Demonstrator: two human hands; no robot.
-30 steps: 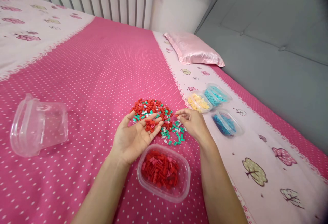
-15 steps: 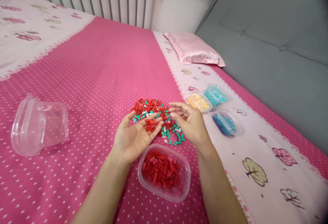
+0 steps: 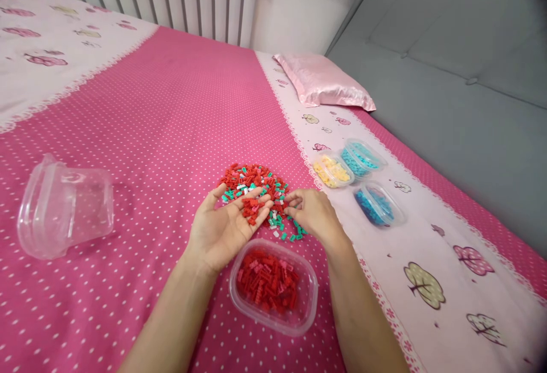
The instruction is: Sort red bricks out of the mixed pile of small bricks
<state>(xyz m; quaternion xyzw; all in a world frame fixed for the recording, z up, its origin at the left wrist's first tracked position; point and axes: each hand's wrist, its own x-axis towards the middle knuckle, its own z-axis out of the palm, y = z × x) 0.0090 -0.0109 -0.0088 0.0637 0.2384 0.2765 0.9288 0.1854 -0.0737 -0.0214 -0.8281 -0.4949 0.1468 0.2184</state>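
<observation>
My left hand (image 3: 222,222) lies palm up with its fingers stretched out, bearing a small heap of red toy bricks (image 3: 252,210). Beyond it on the bed is a loose pile of small toy bricks (image 3: 245,175), mostly red, with green, white and pink ones mixed in. My right hand (image 3: 314,213) reaches to the pile's right edge, thumb and fingers drawn together; whatever is between the tips is too small to make out. Just below both hands, a clear plastic tub (image 3: 305,310) holds red bricks and a few pink ones.
Three more tubs stand to the right: one with yellow bricks (image 3: 331,171), one with turquoise bricks (image 3: 361,159), one with blue bricks (image 3: 376,208). A clear container (image 3: 85,202) lies on its side at left. Farther back are a pink pillow (image 3: 325,80) and a grey headboard (image 3: 448,65).
My right hand has dropped toward the pile's right edge, and its spread fingers have closed together. My left hand stays in place with the red bricks on it.
</observation>
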